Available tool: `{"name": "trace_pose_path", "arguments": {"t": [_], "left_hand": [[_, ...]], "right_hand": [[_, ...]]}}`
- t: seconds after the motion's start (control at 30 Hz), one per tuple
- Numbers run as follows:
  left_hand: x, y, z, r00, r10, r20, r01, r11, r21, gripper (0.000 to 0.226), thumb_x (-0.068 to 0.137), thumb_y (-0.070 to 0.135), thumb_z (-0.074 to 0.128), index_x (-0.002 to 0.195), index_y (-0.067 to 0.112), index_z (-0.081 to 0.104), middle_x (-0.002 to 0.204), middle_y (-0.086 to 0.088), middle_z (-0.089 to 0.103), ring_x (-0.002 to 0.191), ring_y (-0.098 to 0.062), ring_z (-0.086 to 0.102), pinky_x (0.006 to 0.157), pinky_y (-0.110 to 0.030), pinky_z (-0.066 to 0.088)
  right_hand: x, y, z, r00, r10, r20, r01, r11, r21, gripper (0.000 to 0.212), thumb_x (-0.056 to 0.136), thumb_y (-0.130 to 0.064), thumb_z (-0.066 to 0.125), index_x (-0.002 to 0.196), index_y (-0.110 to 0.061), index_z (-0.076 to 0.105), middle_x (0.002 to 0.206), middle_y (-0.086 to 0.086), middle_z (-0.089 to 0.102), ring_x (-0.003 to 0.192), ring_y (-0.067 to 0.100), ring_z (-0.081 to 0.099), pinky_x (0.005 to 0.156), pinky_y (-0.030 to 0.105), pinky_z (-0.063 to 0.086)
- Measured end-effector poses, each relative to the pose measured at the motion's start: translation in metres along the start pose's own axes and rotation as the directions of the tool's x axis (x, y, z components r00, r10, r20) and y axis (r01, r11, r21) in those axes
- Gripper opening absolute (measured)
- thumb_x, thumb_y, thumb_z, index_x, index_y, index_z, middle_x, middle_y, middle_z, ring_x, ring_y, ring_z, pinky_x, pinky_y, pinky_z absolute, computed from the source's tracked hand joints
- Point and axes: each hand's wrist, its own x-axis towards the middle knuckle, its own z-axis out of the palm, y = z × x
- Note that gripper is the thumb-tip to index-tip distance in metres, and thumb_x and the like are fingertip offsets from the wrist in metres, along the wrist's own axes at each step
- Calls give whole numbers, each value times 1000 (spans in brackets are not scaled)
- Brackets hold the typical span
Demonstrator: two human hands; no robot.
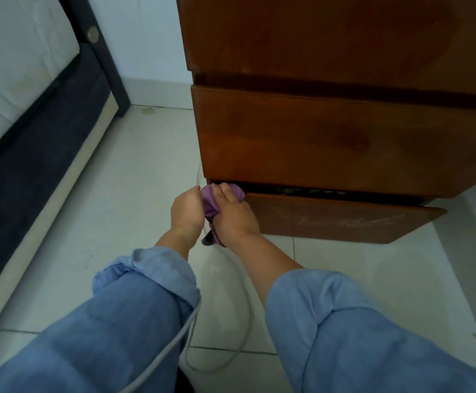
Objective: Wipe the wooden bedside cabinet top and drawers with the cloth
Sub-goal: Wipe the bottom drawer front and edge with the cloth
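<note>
A purple cloth (213, 200) is bunched between both hands at the left end of the bottom drawer (341, 218) of the wooden cabinet (330, 137). The right hand (232, 215) wraps its fingers over the cloth, grip closed around it, pressing it near the drawer's top left corner. The left hand (187, 208) sits just left of it, fingers curled onto the same cloth. A tail of the cloth hangs down between the wrists.

The bottom drawer stands slightly pulled out, with a dark gap above its front; pale dusty streaks show on its right part. The upper drawer (330, 140) above is closed. No brand, label or writing can be read anywhere.

Both arms wear rolled blue sleeves (146, 279). A grey cable (231, 355) loops over the pale tiled floor (117, 208) near the person. A bed (18, 80) with a dark frame lies at far left.
</note>
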Motion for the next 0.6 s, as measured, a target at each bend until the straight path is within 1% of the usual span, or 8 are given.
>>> {"name": "trace_pose_path", "arguments": {"t": [0.07,0.2,0.27,0.3,0.37,0.43,0.5,0.6], "left_hand": [[2,-4,0,1000,-29,3,29,999,-21,20,73,35,38,66,24,54,86,-9,59,86,-25,48,91,-50,42],[-7,-10,6,998,-58,-12,57,998,-25,31,90,22,37,65,16,55,74,-9,56,80,-27,46,78,-40,38],[-16,-18,9,998,-13,64,-2,974,225,35,95,18,32,75,9,60,87,-16,64,83,-33,54,81,-38,43],[-21,-23,11,992,4,124,-51,925,377,36,97,19,30,87,6,62,97,-19,67,90,-35,58,85,-39,46],[-32,-31,14,974,-28,226,-111,808,578,39,99,29,32,121,7,56,121,-20,61,109,-36,56,94,-37,44],[-39,-36,24,944,-77,321,-194,656,729,56,96,31,39,147,10,28,148,-15,39,132,-31,41,107,-37,34],[-46,-35,35,899,-68,433,-367,426,827,70,94,28,42,152,12,5,160,-8,10,145,-23,17,118,-40,17],[-59,-20,64,782,8,624,-623,61,780,77,92,23,42,151,11,-6,160,-5,-9,147,-19,-4,119,-44,2]], "right_hand": [[0,1,0,999,-30,-25,29,998,-47,71,92,-12,45,150,-30,9,157,-13,4,127,34,32,101,32,36],[-6,16,5,983,-178,44,183,974,-132,68,92,-23,43,148,-41,9,158,-13,2,124,28,34,96,37,43],[-15,25,2,983,-180,42,183,978,-95,58,91,-36,31,144,-50,14,154,-1,20,115,33,42,96,39,43],[-21,31,-1,985,-169,41,172,981,-94,56,92,-34,34,144,-50,18,149,2,28,114,33,44,99,40,42],[-34,44,-7,989,-137,51,142,983,-117,63,91,-17,46,145,-41,26,150,-2,31,124,30,38,104,39,38],[-54,65,-16,998,-56,11,57,995,-88,67,86,-9,49,145,-35,30,151,-10,31,130,26,32,105,36,37],[-69,89,-24,995,82,-63,-82,997,8,62,85,-12,52,143,-30,37,147,-8,37,128,26,37,103,34,39],[-90,130,-45,921,346,-179,-318,933,169,60,83,-16,57,140,-22,43,143,2,44,124,28,47,100,34,43]]}}
